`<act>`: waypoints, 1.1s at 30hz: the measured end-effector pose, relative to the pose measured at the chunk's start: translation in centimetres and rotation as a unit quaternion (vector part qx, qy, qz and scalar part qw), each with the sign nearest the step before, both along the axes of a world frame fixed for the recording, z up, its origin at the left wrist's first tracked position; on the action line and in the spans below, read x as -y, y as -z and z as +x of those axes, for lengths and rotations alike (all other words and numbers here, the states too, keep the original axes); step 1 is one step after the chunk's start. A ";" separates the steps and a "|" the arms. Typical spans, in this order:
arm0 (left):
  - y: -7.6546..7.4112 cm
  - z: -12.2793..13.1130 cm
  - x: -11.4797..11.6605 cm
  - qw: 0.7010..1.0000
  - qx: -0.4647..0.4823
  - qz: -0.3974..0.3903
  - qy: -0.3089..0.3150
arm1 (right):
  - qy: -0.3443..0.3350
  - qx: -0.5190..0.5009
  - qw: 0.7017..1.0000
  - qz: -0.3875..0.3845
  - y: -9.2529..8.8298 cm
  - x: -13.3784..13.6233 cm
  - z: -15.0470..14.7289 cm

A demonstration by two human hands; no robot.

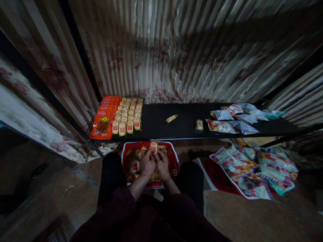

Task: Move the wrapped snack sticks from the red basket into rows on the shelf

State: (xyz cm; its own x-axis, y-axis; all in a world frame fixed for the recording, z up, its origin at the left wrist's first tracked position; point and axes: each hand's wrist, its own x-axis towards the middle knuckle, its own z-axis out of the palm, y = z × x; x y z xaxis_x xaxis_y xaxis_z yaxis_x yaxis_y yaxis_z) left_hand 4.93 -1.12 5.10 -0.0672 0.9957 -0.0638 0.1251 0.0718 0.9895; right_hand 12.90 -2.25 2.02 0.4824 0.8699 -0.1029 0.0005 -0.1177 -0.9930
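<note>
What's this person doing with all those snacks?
The person's left hand and right hand hold a small packet between them, over a red basket with more snacks inside. On the black shelf, similar packets stand in rows beside orange packs, and some bags lie at the other end.

The left hand [148, 163] and right hand [162, 164] hold a small packet [153, 144]. Under the grip sits a red basket [176, 161]; beyond it, a black shelf [156, 116] carries packet rows [127, 115] leftward, snack bags [222, 126] rightward.
</note>
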 end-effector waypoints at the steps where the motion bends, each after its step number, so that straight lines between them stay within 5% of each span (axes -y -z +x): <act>1: -0.1 -0.1 0.0 1.000 0.003 0.002 -0.001 | 0.005 -0.004 1.000 -0.005 0.1 -0.1 -0.1; 22: -0.4 -2.2 -1.1 0.997 0.029 -0.005 -0.066 | -0.050 -0.034 0.998 0.036 -0.1 -2.1 -2.1; 33: -0.8 -3.2 -2.4 0.995 -0.032 0.058 -0.072 | -0.062 0.069 0.994 0.059 -0.6 -4.1 -2.6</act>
State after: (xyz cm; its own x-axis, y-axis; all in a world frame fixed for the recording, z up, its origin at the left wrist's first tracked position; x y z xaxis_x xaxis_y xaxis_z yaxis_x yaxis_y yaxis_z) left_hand 1.71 1.24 5.92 -0.2095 0.9759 0.0603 0.1846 -0.0211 0.9826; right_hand 10.30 1.82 2.61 0.3730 0.9257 0.0626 0.1440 0.0089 -0.9895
